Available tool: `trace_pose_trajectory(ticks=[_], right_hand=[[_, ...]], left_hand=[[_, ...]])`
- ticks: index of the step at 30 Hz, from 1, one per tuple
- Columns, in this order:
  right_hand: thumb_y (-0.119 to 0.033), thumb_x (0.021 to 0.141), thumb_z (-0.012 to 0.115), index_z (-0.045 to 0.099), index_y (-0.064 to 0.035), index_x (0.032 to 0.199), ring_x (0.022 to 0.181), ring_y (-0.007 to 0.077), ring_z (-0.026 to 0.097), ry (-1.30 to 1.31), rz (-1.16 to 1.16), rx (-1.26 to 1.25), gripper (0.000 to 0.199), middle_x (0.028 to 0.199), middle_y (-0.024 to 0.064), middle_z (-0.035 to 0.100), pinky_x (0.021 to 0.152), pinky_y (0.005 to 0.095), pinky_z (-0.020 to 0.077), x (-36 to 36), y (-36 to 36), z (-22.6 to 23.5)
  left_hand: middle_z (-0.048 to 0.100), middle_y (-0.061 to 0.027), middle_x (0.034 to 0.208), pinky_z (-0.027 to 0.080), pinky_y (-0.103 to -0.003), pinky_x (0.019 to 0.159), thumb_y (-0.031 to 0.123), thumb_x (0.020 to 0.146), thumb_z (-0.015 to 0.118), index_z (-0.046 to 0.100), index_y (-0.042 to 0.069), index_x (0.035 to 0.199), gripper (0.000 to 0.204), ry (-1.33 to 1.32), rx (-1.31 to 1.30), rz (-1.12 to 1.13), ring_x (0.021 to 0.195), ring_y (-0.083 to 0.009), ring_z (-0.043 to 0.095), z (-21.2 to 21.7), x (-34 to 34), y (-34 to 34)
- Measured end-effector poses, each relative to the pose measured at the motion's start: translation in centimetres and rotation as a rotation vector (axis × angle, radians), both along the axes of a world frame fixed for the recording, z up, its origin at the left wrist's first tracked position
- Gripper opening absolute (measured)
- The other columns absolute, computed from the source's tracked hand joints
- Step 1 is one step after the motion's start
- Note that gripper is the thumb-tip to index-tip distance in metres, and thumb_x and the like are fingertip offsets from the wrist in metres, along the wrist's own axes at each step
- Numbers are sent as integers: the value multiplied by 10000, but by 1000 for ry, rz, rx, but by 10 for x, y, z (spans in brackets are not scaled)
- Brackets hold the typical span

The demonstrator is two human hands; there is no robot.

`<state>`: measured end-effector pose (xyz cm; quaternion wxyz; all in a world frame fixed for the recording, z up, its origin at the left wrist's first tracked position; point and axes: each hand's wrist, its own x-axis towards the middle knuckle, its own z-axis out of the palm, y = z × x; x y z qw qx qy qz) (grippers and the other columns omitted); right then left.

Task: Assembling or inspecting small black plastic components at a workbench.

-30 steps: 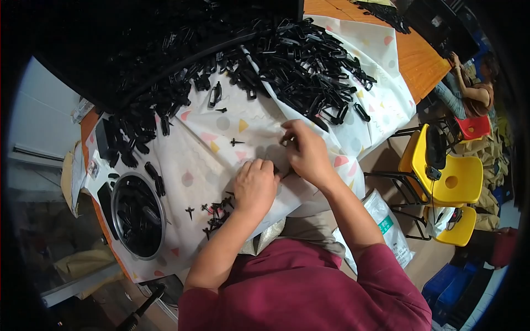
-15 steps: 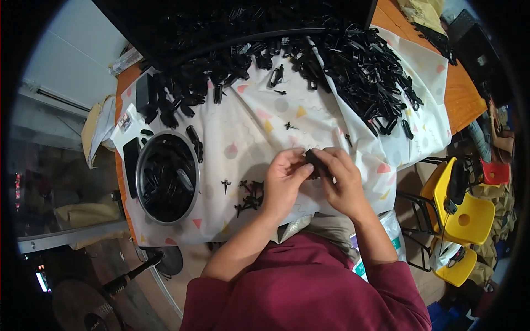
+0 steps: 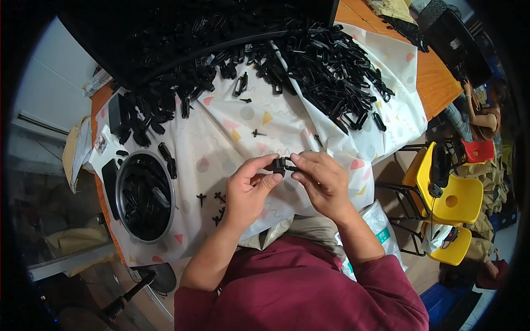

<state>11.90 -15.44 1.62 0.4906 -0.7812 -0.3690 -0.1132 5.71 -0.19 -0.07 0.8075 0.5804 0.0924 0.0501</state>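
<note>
Above the near side of the cloth, my left hand point(image 3: 247, 190) pinches a small black plastic part point(image 3: 280, 166) between thumb and fingers. My right hand point(image 3: 326, 182) meets it from the right, its fingertips closed on a thin dark end of the part; whether that end is a separate piece I cannot tell. Small black cross-shaped pieces point(image 3: 201, 198) lie by my left forearm, some hidden behind it. One more cross-shaped piece point(image 3: 258, 133) rests farther out on the patterned cloth point(image 3: 193, 138).
A metal bowl point(image 3: 171, 207) of black parts stands at the left. Heaped black plastic parts point(image 3: 331, 66) cover the far side, beside a large black tray point(image 3: 204, 52). Yellow chairs point(image 3: 458, 201) stand to the right, and a seated person point(image 3: 486, 122) is beyond them.
My hands have drawn slightly apart and turned, exposing the black part between them. The view has shifted, so the table sits farther left and people show at the right.
</note>
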Motion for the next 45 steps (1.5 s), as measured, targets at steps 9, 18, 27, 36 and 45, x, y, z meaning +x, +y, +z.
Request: trace_pose_trajectory(ticks=[9,18,27,36,45], right_hand=[[15,622,668,615,-52,961,636,200,542,-129,91,-123,350,818,71,595,532,283,441,1,-4,6],[-38,750,652,562,10,1035,671,89,531,721,-77,254,303,883,44,587,537,223,439,-17,9,-16],[-98,731,634,620,-51,932,727,233,570,121,-342,-200,207,826,112,589,634,310,452,93,-25,-13],[-146,699,628,590,-56,897,819,272,543,-217,-516,-443,221,877,84,582,685,353,454,129,-30,-10],[-17,795,518,480,-18,1068,755,98,542,751,-101,366,276,942,67,586,583,215,484,60,-28,-13]], left_hand=[[600,-47,932,465,-242,710,41,804,596,553,-9,1074,278,-9,62,-104,829,-98,540,0,-3,13],[550,-125,1084,440,-323,842,80,854,515,479,-19,1149,313,2,-402,19,984,-199,532,-7,8,-15],[577,-79,893,462,-280,702,97,810,495,495,20,1034,237,146,-292,64,786,-155,557,-21,71,10],[578,-19,950,480,-321,690,83,700,589,619,135,949,256,-483,1326,-520,825,-227,578,-11,75,-28],[595,-107,891,455,-391,668,172,790,546,587,101,924,157,107,1177,180,800,-298,573,-12,90,52]])
